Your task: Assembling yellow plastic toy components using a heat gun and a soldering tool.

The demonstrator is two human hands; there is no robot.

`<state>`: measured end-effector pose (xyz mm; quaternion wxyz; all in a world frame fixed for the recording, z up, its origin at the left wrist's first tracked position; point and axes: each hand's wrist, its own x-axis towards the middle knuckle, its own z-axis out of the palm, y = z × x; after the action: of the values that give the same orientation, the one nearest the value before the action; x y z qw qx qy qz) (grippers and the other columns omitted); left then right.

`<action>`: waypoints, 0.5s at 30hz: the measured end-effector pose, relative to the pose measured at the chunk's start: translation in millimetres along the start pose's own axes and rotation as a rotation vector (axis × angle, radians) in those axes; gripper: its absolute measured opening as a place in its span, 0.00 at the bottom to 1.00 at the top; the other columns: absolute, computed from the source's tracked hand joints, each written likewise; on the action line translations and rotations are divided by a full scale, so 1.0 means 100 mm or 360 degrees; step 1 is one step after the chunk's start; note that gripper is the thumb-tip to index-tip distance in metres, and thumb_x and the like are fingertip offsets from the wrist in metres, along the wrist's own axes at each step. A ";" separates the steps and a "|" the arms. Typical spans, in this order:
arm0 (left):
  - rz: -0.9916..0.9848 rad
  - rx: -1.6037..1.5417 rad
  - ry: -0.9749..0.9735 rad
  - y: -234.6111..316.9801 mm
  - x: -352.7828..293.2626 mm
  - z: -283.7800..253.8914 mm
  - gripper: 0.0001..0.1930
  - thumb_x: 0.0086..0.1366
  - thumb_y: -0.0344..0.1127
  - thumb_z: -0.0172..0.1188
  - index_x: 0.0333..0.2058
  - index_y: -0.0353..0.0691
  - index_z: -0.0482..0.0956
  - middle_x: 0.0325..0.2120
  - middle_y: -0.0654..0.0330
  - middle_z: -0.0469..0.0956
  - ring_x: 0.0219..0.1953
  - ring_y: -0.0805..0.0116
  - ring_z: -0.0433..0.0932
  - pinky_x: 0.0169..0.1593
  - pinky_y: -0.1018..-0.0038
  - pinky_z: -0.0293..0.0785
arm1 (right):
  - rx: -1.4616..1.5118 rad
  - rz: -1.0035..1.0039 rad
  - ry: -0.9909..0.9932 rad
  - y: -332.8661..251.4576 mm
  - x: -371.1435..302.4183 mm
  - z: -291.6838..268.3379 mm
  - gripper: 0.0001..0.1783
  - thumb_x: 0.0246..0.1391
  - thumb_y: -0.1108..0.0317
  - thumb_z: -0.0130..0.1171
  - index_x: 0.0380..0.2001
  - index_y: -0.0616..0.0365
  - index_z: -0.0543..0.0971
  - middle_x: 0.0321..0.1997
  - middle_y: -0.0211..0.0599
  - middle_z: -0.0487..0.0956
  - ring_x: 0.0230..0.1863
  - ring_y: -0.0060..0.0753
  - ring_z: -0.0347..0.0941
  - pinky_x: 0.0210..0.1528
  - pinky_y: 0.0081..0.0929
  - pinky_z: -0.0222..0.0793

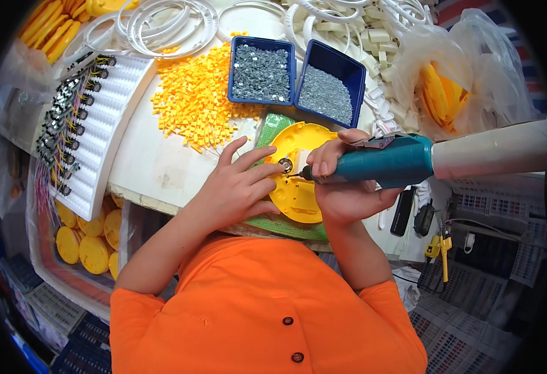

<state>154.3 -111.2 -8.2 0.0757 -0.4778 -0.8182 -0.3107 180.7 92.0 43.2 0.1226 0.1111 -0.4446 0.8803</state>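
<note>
the right hand (342,187) is clenched around a teal electric screwdriver (386,163), its tip on the round yellow plastic disc (298,193) lying on a green mat (273,128) at the table edge; the left hand (236,187) presses the disc with spread, released fingers, just below two blue screw trays (295,78)

The right hand (342,181) wraps the teal electric screwdriver (386,162), hiding much of its grip; its bit tip is too small to make out against the yellow round housing (298,199). The left hand (236,187) covers the housing's left edge and part of the green mat (280,224) beneath. Contents of the two blue trays (295,78) read only as grey specks. The clear bag (467,68) blurs the yellow parts inside.
</note>
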 end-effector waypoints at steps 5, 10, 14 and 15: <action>-0.0010 0.0006 -0.0007 0.00 -0.01 0.00 0.19 0.55 0.56 0.69 0.31 0.47 0.79 0.53 0.68 0.79 0.66 0.62 0.68 0.71 0.47 0.49 | -0.0032 -0.0001 0.0035 0.04 0.01 0.03 0.57 0.52 0.17 0.37 0.54 0.66 0.72 0.27 0.41 0.76 0.29 0.35 0.71 0.42 0.35 0.67; -0.0020 0.0003 -0.0010 0.00 -0.02 0.00 0.20 0.55 0.56 0.69 0.31 0.47 0.79 0.53 0.68 0.79 0.66 0.61 0.68 0.71 0.46 0.50 | -0.0038 0.0026 0.0062 0.06 0.01 0.02 0.57 0.53 0.17 0.37 0.54 0.67 0.73 0.26 0.42 0.76 0.28 0.35 0.71 0.41 0.34 0.67; -0.0007 -0.0001 0.0003 0.00 -0.01 0.01 0.19 0.55 0.56 0.70 0.31 0.47 0.79 0.53 0.68 0.79 0.66 0.61 0.68 0.71 0.46 0.49 | -0.0054 -0.0004 0.0021 0.08 0.01 0.01 0.57 0.53 0.17 0.37 0.54 0.67 0.73 0.26 0.42 0.76 0.28 0.35 0.71 0.40 0.34 0.67; -0.0003 0.0003 0.0009 0.00 -0.01 0.01 0.19 0.55 0.56 0.70 0.31 0.47 0.79 0.53 0.68 0.79 0.66 0.61 0.68 0.71 0.46 0.49 | -0.0048 -0.0001 0.0025 0.08 0.01 0.01 0.57 0.53 0.17 0.37 0.54 0.67 0.73 0.27 0.42 0.76 0.28 0.35 0.72 0.40 0.34 0.68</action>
<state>154.8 -111.9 -9.5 0.0782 -0.4760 -0.8187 -0.3114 177.1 86.4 37.9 0.1279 0.1024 -0.4567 0.8744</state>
